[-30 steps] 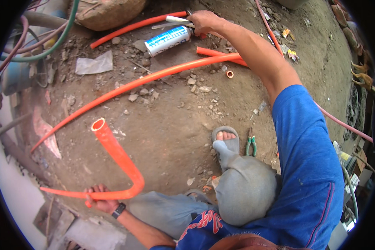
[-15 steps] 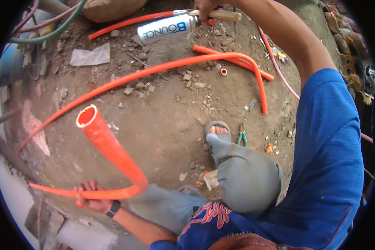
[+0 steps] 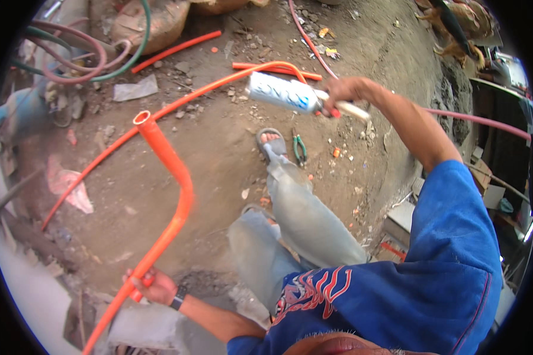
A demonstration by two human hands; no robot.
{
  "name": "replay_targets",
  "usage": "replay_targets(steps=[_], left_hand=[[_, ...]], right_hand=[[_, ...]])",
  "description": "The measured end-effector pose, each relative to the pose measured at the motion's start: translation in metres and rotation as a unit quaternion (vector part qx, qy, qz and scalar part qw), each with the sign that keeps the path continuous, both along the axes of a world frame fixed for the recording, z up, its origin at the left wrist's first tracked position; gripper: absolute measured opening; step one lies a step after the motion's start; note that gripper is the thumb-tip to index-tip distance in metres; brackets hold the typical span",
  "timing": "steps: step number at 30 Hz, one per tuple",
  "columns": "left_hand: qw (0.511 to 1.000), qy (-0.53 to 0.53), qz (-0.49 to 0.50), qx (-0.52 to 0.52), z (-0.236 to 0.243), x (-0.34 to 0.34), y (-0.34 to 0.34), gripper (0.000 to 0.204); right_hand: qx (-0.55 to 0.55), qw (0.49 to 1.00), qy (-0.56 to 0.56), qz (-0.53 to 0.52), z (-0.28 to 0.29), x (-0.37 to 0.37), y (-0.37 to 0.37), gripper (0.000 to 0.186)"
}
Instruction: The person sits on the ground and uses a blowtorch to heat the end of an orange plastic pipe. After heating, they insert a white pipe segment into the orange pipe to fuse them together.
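Note:
My left hand (image 3: 156, 286) is closed round an orange plastic pipe (image 3: 185, 195) at the lower left. The pipe has a bend in it, and its open end points up and away from me. At arm's length, my right hand (image 3: 343, 93) grips a white can (image 3: 283, 93) with blue lettering, near its end. A pale rod-like piece (image 3: 355, 111) sticks out past that hand; how it joins the can is hidden. A longer bent orange pipe (image 3: 115, 144) lies on the dirt, crossing over a short straight orange pipe (image 3: 309, 75).
Green-handled pliers (image 3: 300, 149) lie beside my sandalled foot (image 3: 270, 142). Another orange pipe piece (image 3: 177, 51) rests near a large rock-like lump (image 3: 150, 26). Coiled hoses (image 3: 95, 68) sit at far left, and a pink hose (image 3: 485, 120) runs right. A dog (image 3: 453, 29) is at far right.
My right hand has lifted the white can off the ground area at the back and brought it nearer. The held pipe has swung more upright, and I have risen and turned.

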State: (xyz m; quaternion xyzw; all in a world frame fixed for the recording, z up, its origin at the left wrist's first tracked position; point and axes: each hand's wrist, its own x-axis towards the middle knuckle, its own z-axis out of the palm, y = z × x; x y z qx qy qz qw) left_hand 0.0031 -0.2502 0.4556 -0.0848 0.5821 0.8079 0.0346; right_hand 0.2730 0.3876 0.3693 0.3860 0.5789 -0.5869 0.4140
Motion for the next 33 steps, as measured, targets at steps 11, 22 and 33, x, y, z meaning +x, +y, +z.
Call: replay_targets(steps=[11,22,33], left_hand=[[0.959,0.188,-0.138,-0.164,0.284,-0.003,-0.043,0.031],[0.851,0.319,-0.387,-0.157,0.357,0.141,0.082,0.034],[0.774,0.326,-0.533,-0.107,0.383,0.333,0.217,0.036]], right_hand=[[0.003,0.947,-0.125,-0.295,0.228,0.332,-0.215,0.054],[0.060,0.822,-0.064,-0.563,0.322,0.542,-0.370,0.043],[0.046,0.762,-0.029,-0.645,0.314,0.708,-0.411,0.031]])
